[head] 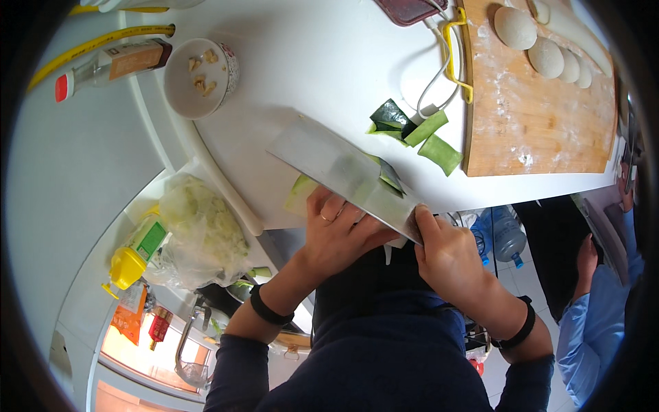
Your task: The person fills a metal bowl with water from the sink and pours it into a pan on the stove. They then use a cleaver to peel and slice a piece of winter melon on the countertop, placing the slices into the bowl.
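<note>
My right hand (453, 252) grips the handle end of a broad cleaver (329, 152). Its blade slants up and left over a piece of pale green-white melon (297, 195) at the counter's front edge. Against that piece rest the bent fingers of my left hand (334, 232), close to the blade's lower edge; the blade hides part of the melon. A dark green strip of rind (392, 177) lies by the blade near its handle end. Several cut rind pieces (432, 129), some dark and glossy, some light green, lie on the white counter (319, 51) beyond the cleaver.
A floured wooden board (535, 129) at right carries dough balls (515, 28) and a dough roll. At left stand a bowl (195, 105) with small pale pieces, a bottle (110, 64) lying over, and a plastic bag (201, 232) of greens. Another person's blue sleeve (592, 329) shows at right.
</note>
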